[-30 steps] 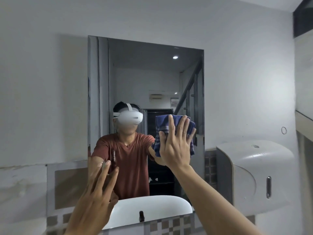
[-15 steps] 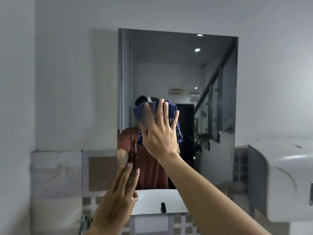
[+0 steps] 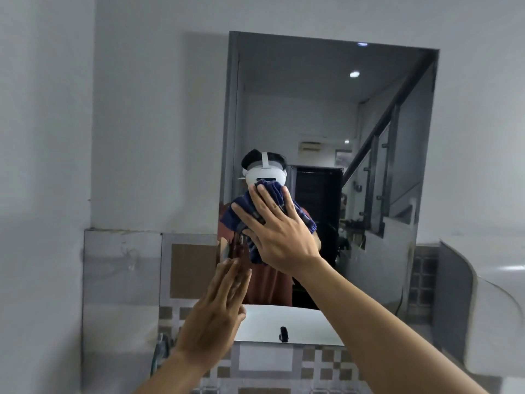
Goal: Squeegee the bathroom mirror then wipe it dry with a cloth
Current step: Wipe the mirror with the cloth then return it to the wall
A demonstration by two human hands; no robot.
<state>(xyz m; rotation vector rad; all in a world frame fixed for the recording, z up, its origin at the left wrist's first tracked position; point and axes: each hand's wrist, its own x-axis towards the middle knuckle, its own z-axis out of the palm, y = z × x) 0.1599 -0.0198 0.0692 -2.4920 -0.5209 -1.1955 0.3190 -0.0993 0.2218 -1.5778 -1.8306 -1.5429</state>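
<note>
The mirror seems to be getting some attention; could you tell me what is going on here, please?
A person is wiping the bathroom mirror dry. The right hand presses a dark blue cloth flat against the glass, left of centre and about halfway up, fingers spread over it. The left hand is raised open and empty near the mirror's lower left corner; whether it touches the glass is unclear. No squeegee is in view, so that step appears finished.

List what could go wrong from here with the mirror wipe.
The bunched dark blue cloth covers little glass under the flat right hand, so bare fingers may smear the rectangular wall mirror. The open left hand, near the lower left edge, may leave prints there.
</note>
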